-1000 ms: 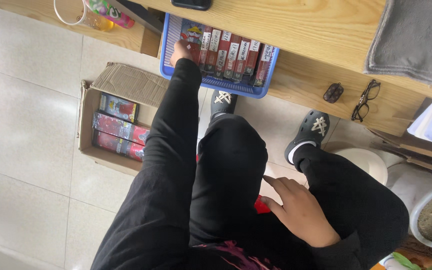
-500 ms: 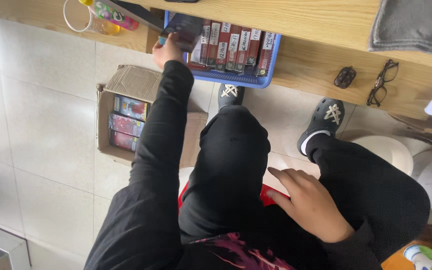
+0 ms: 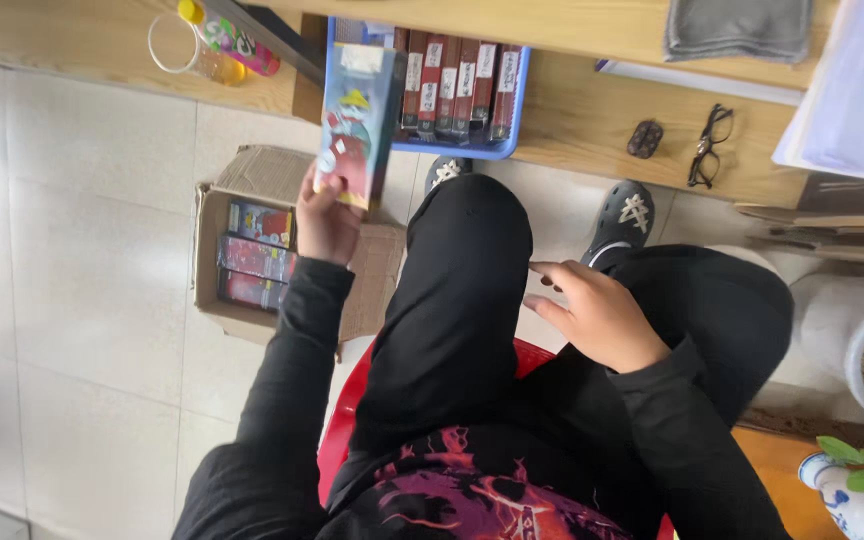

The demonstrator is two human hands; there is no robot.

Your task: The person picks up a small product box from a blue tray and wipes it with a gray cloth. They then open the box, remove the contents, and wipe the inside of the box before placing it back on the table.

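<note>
Left hand (image 3: pixel 324 222) grips colourful box (image 3: pixel 357 125) beside blue tray (image 3: pixel 464 148) edge.

Five upright boxes (image 3: pixel 457 85) in the blue basket (image 3: pixel 512 130), three boxes (image 3: pixel 255 255) in the carton (image 3: pixel 210 250)

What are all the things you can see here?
Colourful box: one, blue and red, held up in the left hand.
Blue basket: one, on the wooden shelf, holding a row of red boxes.
Cardboard carton: one, brown, open on the floor, three boxes inside.
Glasses: one pair, black, on the shelf.
Grey cloth: one, on the top board.
Drink bottle: one, yellow cap, top left.
Red stool: one, under the person.
Black clogs: two, on the feet.
Left hand: grips the box.
Right hand: empty, fingers spread, over the thigh.
</note>
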